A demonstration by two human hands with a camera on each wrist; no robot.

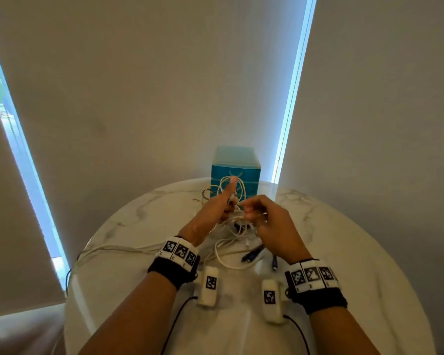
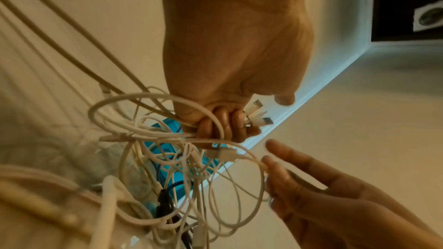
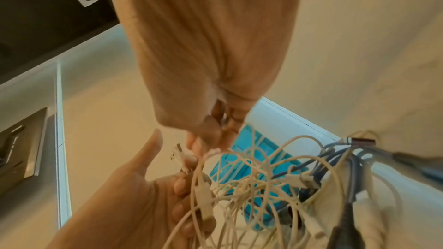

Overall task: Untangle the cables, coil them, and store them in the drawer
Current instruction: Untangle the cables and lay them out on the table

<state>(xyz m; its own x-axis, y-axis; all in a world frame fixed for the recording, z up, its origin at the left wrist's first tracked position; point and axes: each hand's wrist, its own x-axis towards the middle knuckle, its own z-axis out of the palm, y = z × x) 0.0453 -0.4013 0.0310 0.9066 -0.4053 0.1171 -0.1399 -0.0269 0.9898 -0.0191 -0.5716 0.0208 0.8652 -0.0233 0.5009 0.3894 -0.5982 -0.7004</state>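
Note:
A tangle of white cables (image 1: 235, 226) hangs between my hands above the round marble table (image 1: 344, 239). My left hand (image 1: 223, 208) grips a bundle of strands in its curled fingers, thumb stretched upward. In the left wrist view, USB plugs (image 2: 257, 113) stick out of the left hand (image 2: 223, 126). My right hand (image 1: 256, 213) pinches one white cable loop (image 2: 254, 160) close beside it. The right wrist view shows the right hand (image 3: 210, 133) with curled fingers above the cables (image 3: 251, 186), which include blue cables (image 3: 347, 158). A teal drawer unit (image 1: 235, 165) stands behind, its drawers closed.
A long white cable (image 1: 113, 249) trails left over the table edge. Dark cable ends (image 1: 251, 256) lie on the table under my right wrist. The drawer unit stands at the table's far edge against blinds. Bare marble lies to the left and right.

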